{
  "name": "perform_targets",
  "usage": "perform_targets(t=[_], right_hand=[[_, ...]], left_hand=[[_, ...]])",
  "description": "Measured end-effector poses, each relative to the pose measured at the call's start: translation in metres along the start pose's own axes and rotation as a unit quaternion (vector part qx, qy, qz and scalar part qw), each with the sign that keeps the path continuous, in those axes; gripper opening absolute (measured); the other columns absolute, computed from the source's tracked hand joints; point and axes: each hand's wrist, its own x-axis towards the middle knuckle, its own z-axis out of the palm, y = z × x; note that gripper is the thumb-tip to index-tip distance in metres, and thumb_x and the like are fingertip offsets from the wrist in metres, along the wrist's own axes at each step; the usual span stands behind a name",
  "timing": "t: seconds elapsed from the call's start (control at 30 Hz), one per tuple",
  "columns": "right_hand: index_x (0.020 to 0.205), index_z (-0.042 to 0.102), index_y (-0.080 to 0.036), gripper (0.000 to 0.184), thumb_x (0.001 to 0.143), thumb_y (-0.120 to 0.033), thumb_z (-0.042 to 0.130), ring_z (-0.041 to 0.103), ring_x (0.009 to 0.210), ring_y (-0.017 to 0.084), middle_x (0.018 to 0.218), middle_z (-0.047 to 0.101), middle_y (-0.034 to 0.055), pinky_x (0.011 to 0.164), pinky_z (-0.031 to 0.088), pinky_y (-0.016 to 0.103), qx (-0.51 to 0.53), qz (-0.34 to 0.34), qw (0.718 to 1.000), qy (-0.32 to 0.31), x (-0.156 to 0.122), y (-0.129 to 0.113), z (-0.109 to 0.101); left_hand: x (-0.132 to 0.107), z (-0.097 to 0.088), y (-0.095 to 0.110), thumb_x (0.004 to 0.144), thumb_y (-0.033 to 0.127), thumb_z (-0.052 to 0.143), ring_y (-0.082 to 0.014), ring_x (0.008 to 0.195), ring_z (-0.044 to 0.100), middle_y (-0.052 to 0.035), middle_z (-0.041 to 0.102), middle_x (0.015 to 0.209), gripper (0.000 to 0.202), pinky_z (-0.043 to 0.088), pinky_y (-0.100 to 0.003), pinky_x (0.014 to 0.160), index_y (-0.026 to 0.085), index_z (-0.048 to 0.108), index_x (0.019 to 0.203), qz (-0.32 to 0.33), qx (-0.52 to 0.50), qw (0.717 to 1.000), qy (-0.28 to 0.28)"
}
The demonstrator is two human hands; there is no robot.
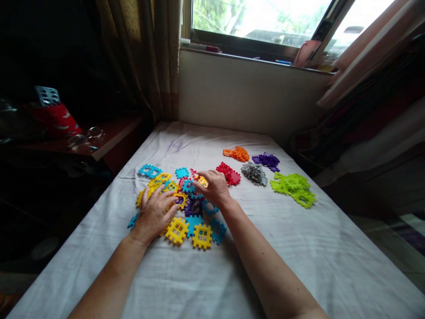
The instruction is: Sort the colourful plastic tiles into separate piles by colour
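Note:
A mixed heap of notched plastic building tiles lies on the cloth. My left hand (156, 213) rests palm down on its left side, fingers spread over yellow tiles (160, 179). Over the heap's right side is my right hand (214, 187), its fingers bent and the thumb apart. A yellow patch shows in that gap; I see no tile clearly gripped. Blue tiles (194, 225), dark purple tiles (192, 207) and a few red tiles (183, 182) are mixed in. Two yellow window tiles, a left one (177, 231) and a right one (202, 236), lie nearest me. Both palms hide some tiles.
Single-colour piles sit to the right: red (229, 173), orange (237, 153), grey (254, 173), purple (266, 161) and lime green (295, 188). A pale sheet (285, 266) covers the surface. Glasses (86, 138) and a red container (61, 120) stand on a side table at left.

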Motion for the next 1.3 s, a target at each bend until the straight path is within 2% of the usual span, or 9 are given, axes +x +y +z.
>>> perform_targets(t=[0.17, 0.27, 0.37, 0.53, 0.73, 0.83, 1.0, 1.2, 1.3], right_hand=[[0.12, 0.07, -0.02, 0.041, 0.096, -0.047, 0.052, 0.064, 0.105, 0.029, 0.109, 0.073, 0.0147, 0.088, 0.043, 0.039, -0.103, 0.234, 0.965, 0.054, -0.009, 0.059, -0.026], [0.116, 0.072, -0.016, 0.041, 0.098, -0.044, 0.048, 0.066, 0.096, 0.031, 0.099, 0.074, 0.0181, 0.081, 0.044, 0.041, -0.122, 0.277, 0.952, 0.044, -0.015, 0.076, -0.031], [0.111, 0.073, -0.016, 0.04, 0.099, -0.043, 0.046, 0.064, 0.098, 0.03, 0.103, 0.073, 0.0182, 0.08, 0.043, 0.04, -0.117, 0.263, 0.957, 0.029, -0.018, 0.079, -0.03], [0.119, 0.069, -0.02, 0.034, 0.096, -0.038, 0.053, 0.055, 0.118, 0.028, 0.132, 0.063, 0.0144, 0.094, 0.043, 0.039, -0.083, 0.219, 0.97, 0.066, -0.03, 0.068, -0.027], [0.116, 0.07, -0.025, 0.03, 0.091, -0.038, 0.061, 0.054, 0.121, 0.025, 0.13, 0.065, 0.0076, 0.103, 0.039, 0.04, -0.018, 0.008, 1.0, -0.008, -0.07, 0.028, -0.021], [0.107, 0.073, -0.027, 0.023, 0.091, -0.039, 0.061, 0.056, 0.116, 0.024, 0.126, 0.067, 0.0061, 0.099, 0.04, 0.039, -0.031, -0.029, 0.997, -0.061, -0.085, 0.014, -0.025], [0.085, 0.075, -0.022, 0.028, 0.096, -0.037, 0.054, 0.061, 0.101, 0.023, 0.103, 0.073, 0.0082, 0.092, 0.042, 0.038, -0.07, 0.039, 0.994, -0.075, -0.086, 0.012, -0.037], [0.117, 0.072, -0.03, 0.028, 0.091, -0.029, 0.06, 0.057, 0.113, 0.025, 0.122, 0.068, 0.0058, 0.093, 0.043, 0.038, -0.064, -0.008, 0.992, -0.106, -0.059, -0.001, -0.029], [0.112, 0.074, -0.029, 0.026, 0.092, -0.029, 0.058, 0.056, 0.113, 0.027, 0.123, 0.067, 0.0067, 0.092, 0.044, 0.04, -0.093, -0.016, 0.986, -0.138, -0.045, -0.009, -0.02]], left_hand=[[0.001, 0.003, -0.002, 0.091, 0.037, 0.052, -0.0315, 0.132, 0.051, -0.0037, 0.071, 0.123, 0.026, 0.02, -0.064, 0.117, 0.032, 0.074, 0.105, -0.004, 0.007, 1.0, 0.016], [0.001, 0.004, -0.003, 0.091, 0.037, 0.052, -0.0318, 0.131, 0.052, -0.0035, 0.072, 0.122, 0.026, 0.02, -0.064, 0.116, 0.031, 0.073, 0.106, -0.003, 0.01, 1.0, 0.018], [0.005, 0.004, 0.0, 0.092, 0.038, 0.051, -0.0323, 0.132, 0.052, -0.0043, 0.071, 0.124, 0.029, 0.019, -0.065, 0.117, 0.031, 0.072, 0.11, -0.002, 0.012, 1.0, 0.013], [0.03, 0.008, 0.021, 0.091, 0.045, 0.053, -0.0312, 0.138, 0.045, -0.008, 0.06, 0.141, 0.043, 0.017, -0.061, 0.119, 0.029, 0.063, 0.13, 0.035, 0.01, 0.999, -0.038], [0.053, 0.023, 0.042, 0.088, 0.054, 0.057, -0.0347, 0.142, 0.039, -0.008, 0.048, 0.153, 0.047, 0.016, -0.068, 0.116, 0.039, 0.06, 0.133, 0.081, 0.008, 0.987, -0.135], [0.041, 0.018, 0.033, 0.09, 0.051, 0.056, -0.0321, 0.138, 0.046, -0.008, 0.051, 0.15, 0.04, 0.014, -0.066, 0.117, 0.039, 0.065, 0.127, 0.094, 0.011, 0.989, -0.112], [0.009, -0.002, 0.007, 0.091, 0.049, 0.052, -0.0296, 0.13, 0.055, -0.0065, 0.062, 0.138, 0.035, 0.015, -0.065, 0.118, 0.036, 0.069, 0.118, 0.061, 0.0, 0.995, -0.081], [-0.008, -0.012, -0.011, 0.091, 0.047, 0.047, -0.0292, 0.122, 0.061, -0.0052, 0.071, 0.123, 0.032, 0.019, -0.062, 0.116, 0.032, 0.076, 0.093, 0.003, -0.016, 0.999, -0.039], [-0.011, -0.013, -0.014, 0.092, 0.048, 0.046, -0.0274, 0.117, 0.063, -0.0052, 0.073, 0.12, 0.035, 0.019, -0.061, 0.116, 0.03, 0.075, 0.085, 0.001, -0.034, 0.999, -0.029]])
